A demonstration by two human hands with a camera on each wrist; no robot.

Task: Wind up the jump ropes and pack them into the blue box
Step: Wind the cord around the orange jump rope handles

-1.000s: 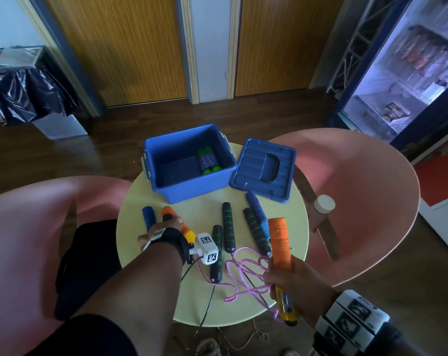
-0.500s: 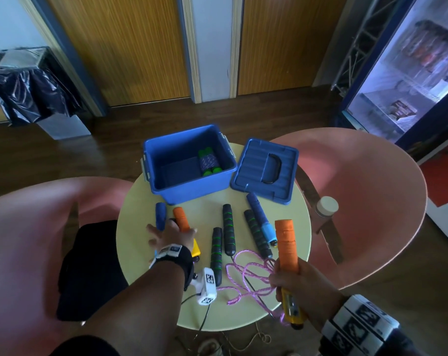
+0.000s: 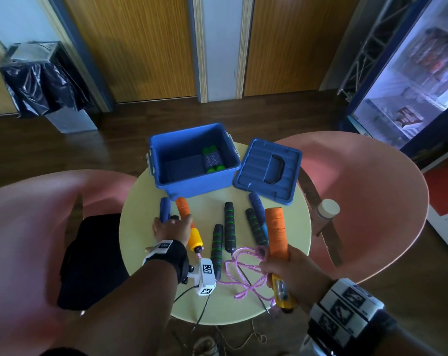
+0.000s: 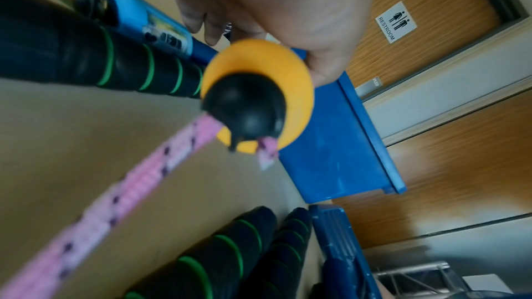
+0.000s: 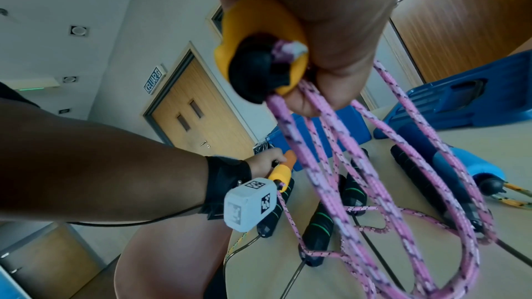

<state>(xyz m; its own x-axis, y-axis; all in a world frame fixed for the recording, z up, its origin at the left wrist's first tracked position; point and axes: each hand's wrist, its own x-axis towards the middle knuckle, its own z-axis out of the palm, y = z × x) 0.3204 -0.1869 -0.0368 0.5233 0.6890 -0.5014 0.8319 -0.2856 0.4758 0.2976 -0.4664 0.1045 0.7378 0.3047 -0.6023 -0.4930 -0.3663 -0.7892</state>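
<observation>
The right hand [image 3: 282,272] is gripping one orange handle [image 3: 275,232] plus pink rope [image 5: 374,190] loops at the table [image 3: 289,299] near edge; the left hand [image 3: 170,228] is closing on the other orange handle [image 3: 183,209] lying flat; the blue box [image 3: 192,183] is sitting open at the far edge; only the right wrist view is showing the gathered loops.

A round pale yellow table [image 3: 292,265] stands between two pink chairs [image 3: 366,201], and a black bag [image 3: 89,263] lies on the left one. Behind are wooden doors [image 3: 140,47], one bearing a restroom sign [image 4: 396,22]. A bin lined with a black bag [image 3: 40,86] stands at the left wall, a glass-fronted fridge [image 3: 423,80] at the right.
</observation>
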